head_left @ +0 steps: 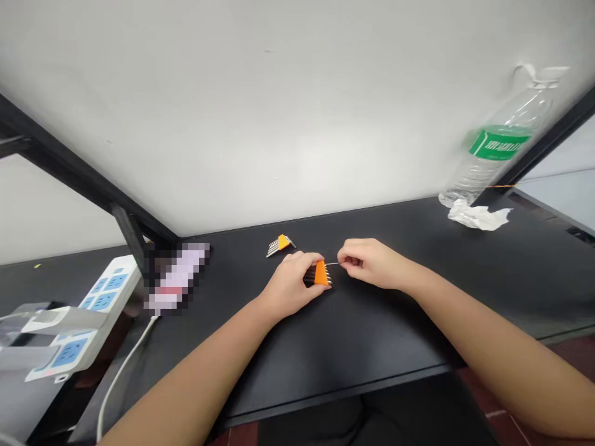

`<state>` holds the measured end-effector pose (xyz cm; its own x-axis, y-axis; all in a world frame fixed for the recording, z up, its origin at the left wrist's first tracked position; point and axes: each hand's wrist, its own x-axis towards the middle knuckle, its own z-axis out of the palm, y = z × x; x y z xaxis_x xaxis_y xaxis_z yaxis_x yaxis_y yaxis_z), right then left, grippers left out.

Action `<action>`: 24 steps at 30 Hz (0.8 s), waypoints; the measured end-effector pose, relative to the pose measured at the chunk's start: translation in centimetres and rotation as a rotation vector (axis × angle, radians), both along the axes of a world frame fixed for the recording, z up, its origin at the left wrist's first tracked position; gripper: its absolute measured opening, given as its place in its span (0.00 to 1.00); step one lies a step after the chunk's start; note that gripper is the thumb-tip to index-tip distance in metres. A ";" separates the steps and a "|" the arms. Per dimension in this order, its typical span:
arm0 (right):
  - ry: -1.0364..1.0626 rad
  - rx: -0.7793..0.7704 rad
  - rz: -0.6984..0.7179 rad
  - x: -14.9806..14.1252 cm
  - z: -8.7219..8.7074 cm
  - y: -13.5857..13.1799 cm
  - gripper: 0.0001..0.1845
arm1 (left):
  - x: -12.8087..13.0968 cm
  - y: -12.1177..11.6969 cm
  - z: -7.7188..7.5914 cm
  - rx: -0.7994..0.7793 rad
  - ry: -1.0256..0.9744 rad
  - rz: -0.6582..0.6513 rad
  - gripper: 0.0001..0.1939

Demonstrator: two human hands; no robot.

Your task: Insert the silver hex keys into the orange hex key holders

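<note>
My left hand (292, 280) is closed around an orange hex key holder (321, 273), thumb and fingers gripping its two ends. Several dark metal keys stick out of it on both sides. To its right, my right hand (365, 262) pinches the end of a thin silver hex key (333, 264), whose other end meets the holder's right side; whether it sits inside a slot is too small to tell. Behind my left hand, a second orange holder (283, 242) with several silver hex keys lies on the black table (372, 341), touched by neither hand.
A clear bottle with a green label (499, 144) leans by the wall at the back right, a crumpled white tissue (478, 215) beside it. On the left are a pixelated phone-like object (179, 279), its white cable (125, 365) and a white power strip (100, 316) with plugs.
</note>
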<state>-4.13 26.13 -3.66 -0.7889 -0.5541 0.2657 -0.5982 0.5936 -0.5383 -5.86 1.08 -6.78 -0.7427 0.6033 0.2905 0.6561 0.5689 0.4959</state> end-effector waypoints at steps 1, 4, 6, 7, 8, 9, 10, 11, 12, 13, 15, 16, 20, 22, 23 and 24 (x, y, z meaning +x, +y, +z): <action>0.010 0.002 0.001 0.0 -0.1 0.0 0.06 | 0.0 0.0 0.0 0.000 -0.002 0.001 0.25; 0.036 0.001 -0.012 0.0 -0.2 0.1 0.06 | 0.0 0.1 0.0 -0.007 -0.010 -0.002 0.25; 0.050 -0.003 -0.013 0.0 -0.3 0.0 0.07 | 0.0 0.1 0.0 -0.012 -0.013 -0.004 0.24; 0.052 -0.003 -0.008 0.1 -0.3 0.0 0.07 | 0.0 0.1 0.0 -0.015 -0.014 -0.001 0.24; 0.052 -0.001 -0.002 0.1 -0.3 -0.1 0.07 | 0.1 0.0 0.1 -0.019 -0.014 0.001 0.24; 0.050 0.004 0.005 0.2 -0.3 -0.1 0.07 | 0.1 0.0 0.1 -0.021 -0.015 0.004 0.25; 0.048 0.009 0.009 0.2 -0.2 -0.2 0.08 | 0.1 0.0 0.1 -0.022 -0.015 0.005 0.25; 0.047 0.014 0.010 0.3 -0.2 -0.2 0.08 | 0.1 0.0 0.1 -0.021 -0.013 0.006 0.25; 0.050 0.016 0.009 0.3 -0.2 -0.2 0.08 | 0.1 0.0 0.1 -0.018 -0.010 0.006 0.25; 0.055 0.016 0.008 0.3 -0.1 -0.1 0.08 | 0.1 0.0 0.1 -0.012 -0.005 0.006 0.25; 0.056 0.009 0.009 0.4 0.0 -0.1 0.08 | 0.1 0.0 0.1 0.000 0.009 0.008 0.25; 0.051 0.003 0.012 0.4 0.1 0.0 0.08 | 0.1 0.0 0.1 0.004 0.014 0.009 0.24; 0.042 -0.008 0.021 0.5 0.1 0.0 0.08 | 0.1 0.0 0.0 0.004 0.016 0.021 0.25; 0.046 -0.001 0.013 0.5 0.1 0.0 0.09 | 0.1 0.1 0.1 0.004 0.011 0.023 0.25; 0.048 0.004 0.010 0.4 0.1 0.0 0.09 | 0.1 0.1 0.1 0.005 0.008 0.022 0.25; 0.049 0.007 0.009 0.4 0.0 0.0 0.09 | 0.1 0.1 0.1 0.005 0.005 0.021 0.25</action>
<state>-3.70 26.09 -3.62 -0.7699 -0.5630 0.3005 -0.6294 0.5916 -0.5040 -5.74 1.18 -6.66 -0.7539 0.5860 0.2970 0.6464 0.5806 0.4952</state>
